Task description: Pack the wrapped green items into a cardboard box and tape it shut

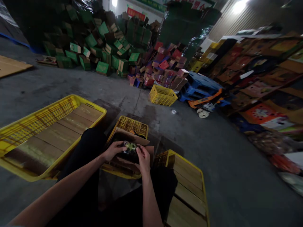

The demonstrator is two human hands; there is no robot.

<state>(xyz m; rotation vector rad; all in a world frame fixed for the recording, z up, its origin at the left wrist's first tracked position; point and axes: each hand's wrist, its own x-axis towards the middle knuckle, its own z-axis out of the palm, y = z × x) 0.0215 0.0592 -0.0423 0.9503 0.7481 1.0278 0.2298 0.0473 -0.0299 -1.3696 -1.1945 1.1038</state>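
Observation:
Between my two hands is a clear plastic pack of green fruit (130,147), its exact kind too dim to make out. My left hand (114,151) grips the pack's left end, and my right hand (143,156) closes on its right end. The pack is over an open cardboard box (129,134) with its flaps up. That box rests on a yellow plastic crate (136,125) in front of my knees. What lies deeper in the box is hidden by my hands and the shadow.
A long yellow crate (54,108) with several cardboard boxes (56,138) stands at left. Another yellow crate (203,186) with boxes is at right. Farther off are a yellow basket (163,95), a pallet jack (205,101), blue pallets (201,82) and heaped green boxes (102,67).

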